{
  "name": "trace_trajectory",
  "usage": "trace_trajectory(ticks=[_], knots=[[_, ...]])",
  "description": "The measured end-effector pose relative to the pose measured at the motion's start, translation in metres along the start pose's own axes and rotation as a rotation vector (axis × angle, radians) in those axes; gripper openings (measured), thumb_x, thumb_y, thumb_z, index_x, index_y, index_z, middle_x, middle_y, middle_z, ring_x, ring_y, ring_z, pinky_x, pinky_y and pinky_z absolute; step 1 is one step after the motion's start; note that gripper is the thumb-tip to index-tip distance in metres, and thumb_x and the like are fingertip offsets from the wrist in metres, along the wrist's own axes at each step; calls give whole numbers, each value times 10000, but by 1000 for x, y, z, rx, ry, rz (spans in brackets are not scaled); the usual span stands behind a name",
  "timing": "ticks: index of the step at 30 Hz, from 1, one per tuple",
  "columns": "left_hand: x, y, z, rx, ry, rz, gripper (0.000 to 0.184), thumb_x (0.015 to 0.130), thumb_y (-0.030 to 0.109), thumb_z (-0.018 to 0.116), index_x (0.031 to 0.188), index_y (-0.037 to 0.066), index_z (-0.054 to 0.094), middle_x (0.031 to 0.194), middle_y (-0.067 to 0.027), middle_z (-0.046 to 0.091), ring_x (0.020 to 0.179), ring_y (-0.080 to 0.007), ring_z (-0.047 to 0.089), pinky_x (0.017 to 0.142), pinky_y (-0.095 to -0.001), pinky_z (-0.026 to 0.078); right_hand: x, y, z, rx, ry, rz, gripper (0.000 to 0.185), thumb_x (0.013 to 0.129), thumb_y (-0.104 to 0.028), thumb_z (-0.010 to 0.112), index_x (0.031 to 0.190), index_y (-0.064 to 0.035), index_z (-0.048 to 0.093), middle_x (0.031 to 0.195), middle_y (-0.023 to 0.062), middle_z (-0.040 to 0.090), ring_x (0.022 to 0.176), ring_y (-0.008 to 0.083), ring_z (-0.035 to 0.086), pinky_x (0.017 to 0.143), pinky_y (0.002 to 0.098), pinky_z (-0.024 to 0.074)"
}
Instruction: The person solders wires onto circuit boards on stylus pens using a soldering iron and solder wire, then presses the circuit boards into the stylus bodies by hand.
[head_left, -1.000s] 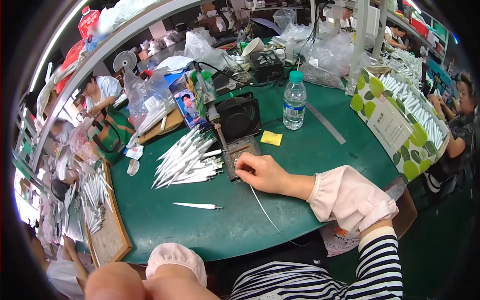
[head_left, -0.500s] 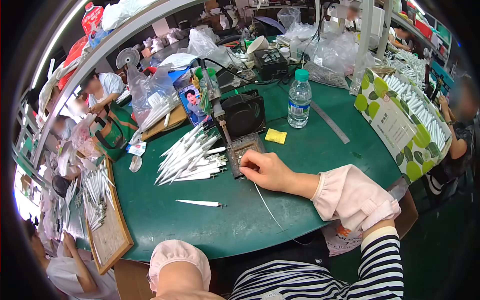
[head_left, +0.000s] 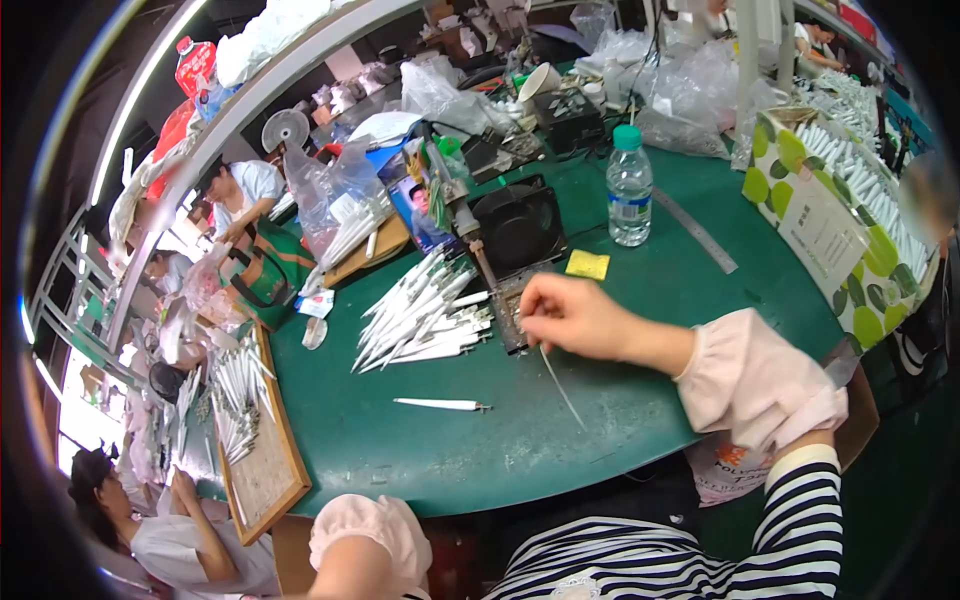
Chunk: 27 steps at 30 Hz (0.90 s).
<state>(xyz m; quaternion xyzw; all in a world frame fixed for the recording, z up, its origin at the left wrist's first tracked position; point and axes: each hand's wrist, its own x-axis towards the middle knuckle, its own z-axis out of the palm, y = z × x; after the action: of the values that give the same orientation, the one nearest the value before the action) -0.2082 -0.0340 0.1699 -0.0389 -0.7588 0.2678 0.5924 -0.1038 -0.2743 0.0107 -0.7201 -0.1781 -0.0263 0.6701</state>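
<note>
My right hand (head_left: 568,318) is closed in a pinch on a thin white wire (head_left: 563,388), whose free end trails down over the green table. Just behind the fingers is a dark metal tray (head_left: 508,300), partly hidden by the hand. A soldering iron (head_left: 480,255) on a stand points down toward it. Left of the tray lies a pile of white pointed sticks (head_left: 420,315) with small metal ends. A single white stick (head_left: 440,404) lies nearer the front edge. Of my left arm only the forearm and pink cuff show at the bottom; the hand is out of frame.
A yellow sponge (head_left: 587,264), a water bottle (head_left: 629,190), a steel ruler (head_left: 697,232) and a black fan (head_left: 518,225) stand or lie behind my hand. A leaf-patterned box (head_left: 820,232) is at the right, a wooden tray (head_left: 290,488) at the left. Other people sit at left and far right.
The view has swung, shifting the scene right. The wire's free end has drawn up from the table's front edge onto the table. My left forearm has dropped lower.
</note>
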Motion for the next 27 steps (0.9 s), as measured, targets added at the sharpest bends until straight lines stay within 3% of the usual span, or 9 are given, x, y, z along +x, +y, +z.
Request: trace_trajectory(ticks=[1,3,6,9,12,16,19,22,27], knots=[[1,29,-5,219,112,-273,315,868,145,540,1167,50,508,1134,-115,567,1063,-211,526,1044,-461,279,2,-4,-9,75,-53,102,109,870,-86,590,924,-26,517,817,78,632,680,108,618,528,209,470],[-11,30,-28,563,86,-708,323,844,114,560,1146,20,494,1059,-110,545,969,-204,511,949,-414,344,-1,-23,-23,194,-144,241,101,877,-79,579,923,-27,506,856,103,644,714,124,637,510,206,467],[-47,21,-73,916,-370,-1707,335,785,75,611,1100,-1,524,1026,-92,538,926,-207,532,794,-342,453,-4,-27,-42,260,-193,295,115,888,-109,577,898,-37,487,823,130,653,687,148,652,466,200,450],[-108,29,-94,1082,-988,-1713,284,719,87,700,977,36,594,959,-115,542,901,-308,525,767,-378,446,-5,-36,-54,388,-249,427,146,909,-159,556,865,-51,469,735,126,642,590,136,630,411,195,408],[-137,44,-108,938,-1113,-1832,248,709,66,702,931,37,594,954,-112,542,900,-318,517,780,-389,434,2,-50,-57,440,-328,581,171,927,-200,533,854,-63,462,673,106,631,525,107,597,382,186,366],[-147,35,-119,854,-1026,-1990,214,747,56,680,935,16,584,845,-120,563,824,-296,561,741,-368,463,12,-58,-40,217,-310,612,177,929,-214,533,879,-55,473,663,68,616,517,79,563,408,179,370],[-141,10,-114,723,-453,-2224,189,791,35,668,947,-8,570,820,-96,582,821,-199,600,722,-301,501,19,-60,-22,70,-268,570,153,917,-171,554,921,-32,490,712,43,605,585,69,564,460,179,413],[-137,-12,-112,564,-200,-2317,169,822,14,649,961,-22,559,872,-60,583,858,-111,582,727,-245,513,24,-60,-14,86,-230,534,142,908,-134,564,960,-18,502,767,45,597,635,68,565,489,184,437],[-151,-26,-115,419,-47,-2300,197,832,-17,630,1006,-27,538,902,-25,543,785,-74,542,653,-218,506,20,-31,-20,211,-144,507,130,900,-111,571,961,-9,517,790,61,607,651,80,583,491,185,453]])
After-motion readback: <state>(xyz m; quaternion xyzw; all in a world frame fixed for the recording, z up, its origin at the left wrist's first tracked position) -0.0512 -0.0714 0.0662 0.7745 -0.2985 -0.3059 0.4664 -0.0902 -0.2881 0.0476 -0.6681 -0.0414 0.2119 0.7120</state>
